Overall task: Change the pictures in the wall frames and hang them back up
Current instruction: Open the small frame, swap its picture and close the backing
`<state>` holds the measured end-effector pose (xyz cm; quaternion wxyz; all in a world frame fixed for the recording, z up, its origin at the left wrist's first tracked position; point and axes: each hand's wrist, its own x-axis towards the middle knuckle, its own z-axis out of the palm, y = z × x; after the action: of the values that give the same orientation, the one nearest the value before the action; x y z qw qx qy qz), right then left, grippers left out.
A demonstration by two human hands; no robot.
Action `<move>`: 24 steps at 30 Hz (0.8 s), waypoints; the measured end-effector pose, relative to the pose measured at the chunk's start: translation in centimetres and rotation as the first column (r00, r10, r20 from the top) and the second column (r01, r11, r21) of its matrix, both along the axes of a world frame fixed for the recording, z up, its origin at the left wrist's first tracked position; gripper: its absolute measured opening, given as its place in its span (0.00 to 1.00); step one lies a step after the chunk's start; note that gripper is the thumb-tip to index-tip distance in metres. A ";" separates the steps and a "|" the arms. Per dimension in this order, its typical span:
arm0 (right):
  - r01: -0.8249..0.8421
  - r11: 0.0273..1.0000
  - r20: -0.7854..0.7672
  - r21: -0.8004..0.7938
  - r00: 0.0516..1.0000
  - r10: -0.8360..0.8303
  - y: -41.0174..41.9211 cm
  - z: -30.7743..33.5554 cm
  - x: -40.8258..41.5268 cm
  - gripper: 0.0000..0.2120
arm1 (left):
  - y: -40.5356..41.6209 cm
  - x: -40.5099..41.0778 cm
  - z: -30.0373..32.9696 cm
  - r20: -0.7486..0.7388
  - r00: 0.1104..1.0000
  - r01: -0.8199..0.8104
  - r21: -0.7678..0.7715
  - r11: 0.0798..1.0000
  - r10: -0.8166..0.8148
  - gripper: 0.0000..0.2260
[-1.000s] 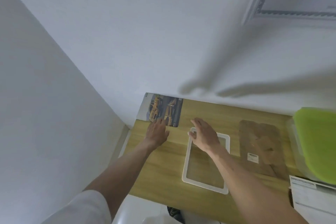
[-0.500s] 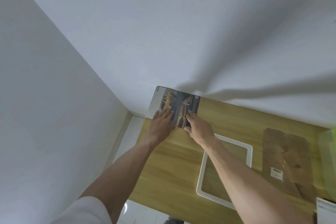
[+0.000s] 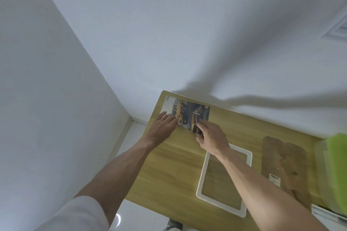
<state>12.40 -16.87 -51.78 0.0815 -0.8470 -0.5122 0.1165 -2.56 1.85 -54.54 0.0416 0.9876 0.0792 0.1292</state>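
Note:
A picture [image 3: 187,112] with blue and yellow print lies flat at the far left corner of the wooden table [image 3: 169,167]. My left hand [image 3: 161,127] presses on its left part with straight fingers. My right hand [image 3: 210,137] is at its near right corner, with index finger and thumb pinching the edge. Under my right forearm an empty white frame [image 3: 202,174] lies flat on the table. To its right lies the brown backing board [image 3: 285,167], which carries a small white label.
A clear container with a bright green lid [image 3: 336,170] stands at the table's right edge, and printed papers [image 3: 326,214] lie in front of it. A white framed picture [image 3: 338,30] hangs on the wall at the upper right. White walls meet in a corner left of the table.
My right hand left the white frame and moved to the picture's near right corner. My left hand slid further onto the picture. The view swung left, then right again.

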 end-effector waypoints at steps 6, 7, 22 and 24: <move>-0.058 0.949 0.095 0.309 0.995 0.030 -0.7 2.3 -1.2 0.17 | -2.5 1.0 2.8 0.147 0.989 0.016 0.008 1.000 -0.017 0.05; -0.054 0.929 0.098 0.367 0.995 0.019 -1.2 2.9 -1.4 0.14 | -3.1 1.1 3.6 0.177 0.984 0.021 0.007 1.000 -0.021 0.02; 0.379 0.721 -0.461 0.580 0.883 -0.093 -14.0 9.4 2.0 0.17 | -13.6 3.5 14.4 0.063 0.868 -0.233 -0.824 0.516 0.492 0.17; 0.497 0.691 -0.591 0.525 0.797 -0.125 -15.9 9.6 2.4 0.17 | -14.7 4.1 14.3 0.037 0.866 -0.217 -0.871 0.440 0.499 0.18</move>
<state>14.79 -32.82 -42.16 0.5253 -0.7769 -0.3207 0.1328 1.53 -12.88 -40.20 0.4964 0.7697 0.3340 0.2228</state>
